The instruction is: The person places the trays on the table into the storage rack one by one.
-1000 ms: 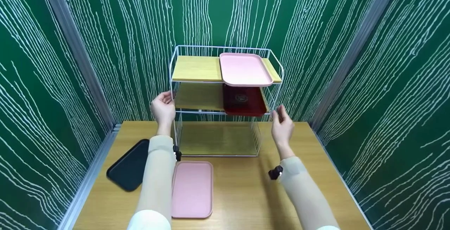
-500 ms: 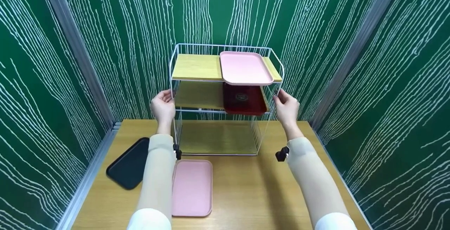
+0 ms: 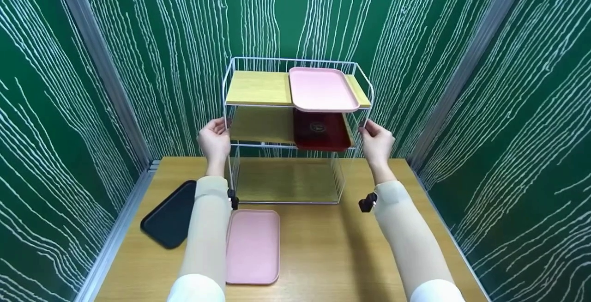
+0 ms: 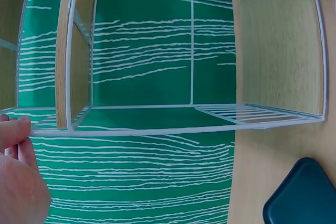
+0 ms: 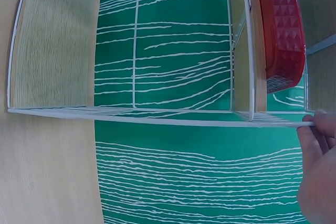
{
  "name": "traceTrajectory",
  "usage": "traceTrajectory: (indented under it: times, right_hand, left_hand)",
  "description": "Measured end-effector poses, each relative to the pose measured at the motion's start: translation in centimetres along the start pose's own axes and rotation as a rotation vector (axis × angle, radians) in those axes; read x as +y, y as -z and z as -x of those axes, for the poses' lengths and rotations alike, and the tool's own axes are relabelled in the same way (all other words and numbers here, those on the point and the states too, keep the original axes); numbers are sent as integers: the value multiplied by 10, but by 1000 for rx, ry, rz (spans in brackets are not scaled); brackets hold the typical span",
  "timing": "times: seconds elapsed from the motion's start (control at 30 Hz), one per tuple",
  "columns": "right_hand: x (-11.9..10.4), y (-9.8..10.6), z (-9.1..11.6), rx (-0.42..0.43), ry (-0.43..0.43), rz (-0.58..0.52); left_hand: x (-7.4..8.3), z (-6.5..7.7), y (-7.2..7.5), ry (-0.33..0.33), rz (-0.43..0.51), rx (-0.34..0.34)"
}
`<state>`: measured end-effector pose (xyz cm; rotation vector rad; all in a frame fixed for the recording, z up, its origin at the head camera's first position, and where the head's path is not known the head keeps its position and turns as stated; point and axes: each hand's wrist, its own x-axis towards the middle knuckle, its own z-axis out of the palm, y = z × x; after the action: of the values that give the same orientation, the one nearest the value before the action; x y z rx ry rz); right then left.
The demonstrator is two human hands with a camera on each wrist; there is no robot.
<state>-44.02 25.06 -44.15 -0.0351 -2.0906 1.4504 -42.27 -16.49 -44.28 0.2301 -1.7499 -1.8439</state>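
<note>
A three-tier white wire shelf rack (image 3: pixel 295 146) with wooden boards stands at the back of the table. My left hand (image 3: pixel 214 140) pinches its left front upright between thumb and fingers, level with the middle tier. On the other side, my right hand (image 3: pixel 377 144) pinches the right front upright at about the same height; the right wrist view shows thumb and fingers on the wire. A pink tray (image 3: pixel 323 89) lies at the right of the top board. Below it, a dark red tray (image 3: pixel 321 131) with a round emblem sits on the middle board, partly hidden by the pink one.
On the wooden table (image 3: pixel 314 256) a second pink tray (image 3: pixel 253 246) lies in front of the rack. A dark tray (image 3: pixel 168 216) lies at an angle on the left, partly covered by my left forearm. Green walls (image 3: pixel 295 15) with white lines enclose the table.
My right hand has moved up and slightly right along the rack's right side, and now grips the upright. The left hand keeps its hold. The trays look unmoved.
</note>
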Motion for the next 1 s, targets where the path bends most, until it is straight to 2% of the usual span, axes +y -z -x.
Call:
traceTrajectory:
  times: [0.2,0.3,0.4,0.53,0.63,0.73,0.83,0.93,1.0]
  right_hand:
    - [3,-4,1,2,7,23]
    - [3,-4,1,3,8,38]
    - [3,-2,0,-1,-9,42]
    - [5,-1,-1,-5,-31,38]
    - [5,-1,-2,-5,-37,29]
    - [5,-1,-3,-12,-31,-5]
    - [5,-3,-5,-22,-16,-48]
    - [6,-4,-5,-20,-17,-59]
    - [6,-5,-4,-15,-30,-45]
  left_hand:
    - [2,-1,4,11,-12,-3]
    - [2,-3,6,27,31,-32]
    - [1,-4,11,18,10,-90]
    - [0,-3,22,-22,-66,-204]
    - [-2,1,32,-30,-65,-269]
    - [-5,10,44,-29,-65,-289]
    - [-13,23,60,7,-100,-310]
    - [-33,40,78,80,-164,-373]
    - [-51,55,92,135,-226,-426]
